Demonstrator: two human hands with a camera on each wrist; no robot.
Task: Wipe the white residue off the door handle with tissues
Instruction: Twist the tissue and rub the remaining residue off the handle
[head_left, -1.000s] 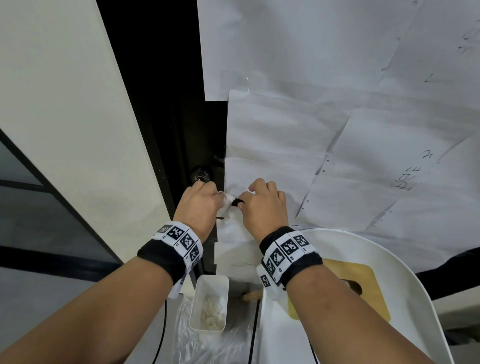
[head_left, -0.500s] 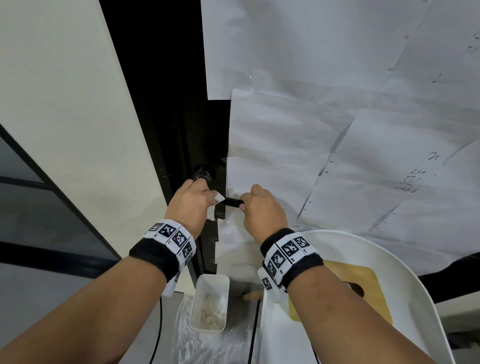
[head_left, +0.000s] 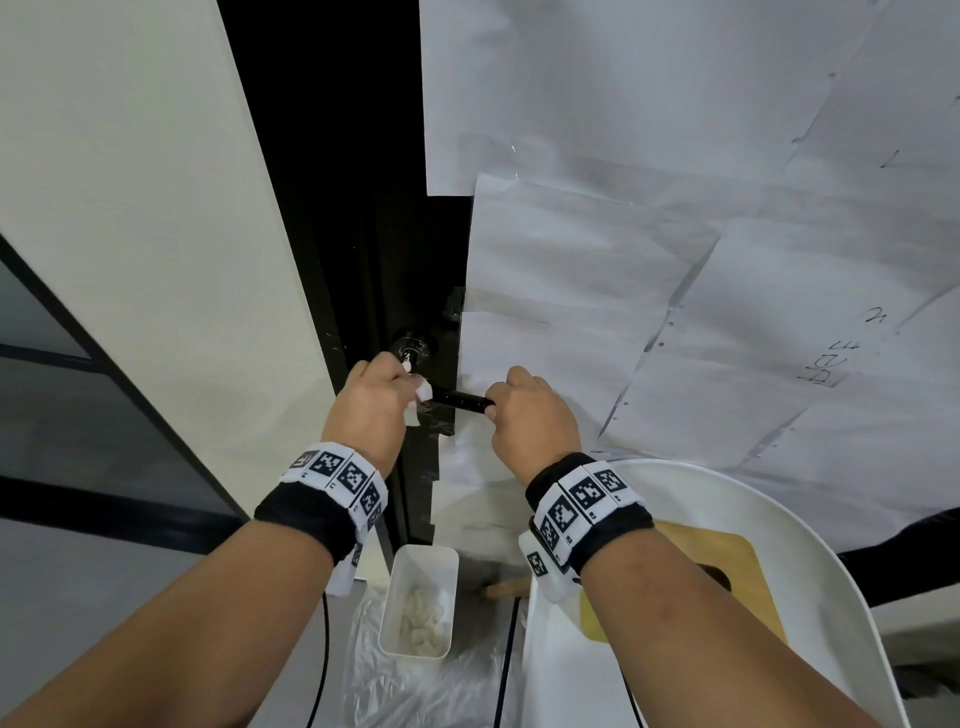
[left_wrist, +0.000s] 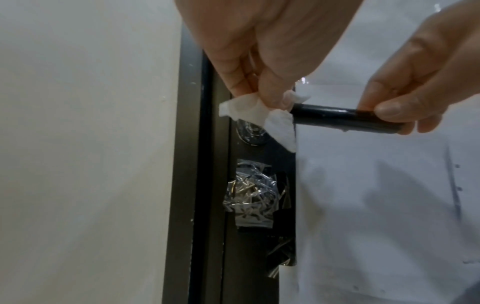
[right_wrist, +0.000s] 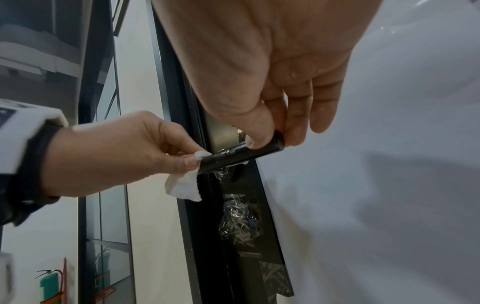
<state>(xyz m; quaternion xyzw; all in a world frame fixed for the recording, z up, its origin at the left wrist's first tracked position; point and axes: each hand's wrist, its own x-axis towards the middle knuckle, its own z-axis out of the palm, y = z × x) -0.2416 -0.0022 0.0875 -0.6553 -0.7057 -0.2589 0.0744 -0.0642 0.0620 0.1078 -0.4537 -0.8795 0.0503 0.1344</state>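
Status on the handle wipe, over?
Left hand pinches tissue at handle base. Right hand steadies handle tip. Nothing in the way.

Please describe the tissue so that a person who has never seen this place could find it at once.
Start at the dark door whose face is covered with taped white paper sheets. A black bar handle sticks out from its edge, and the left hand pinches the tissue at the handle's inner end. Unlike the flat sheets, it is small, soft and crumpled.
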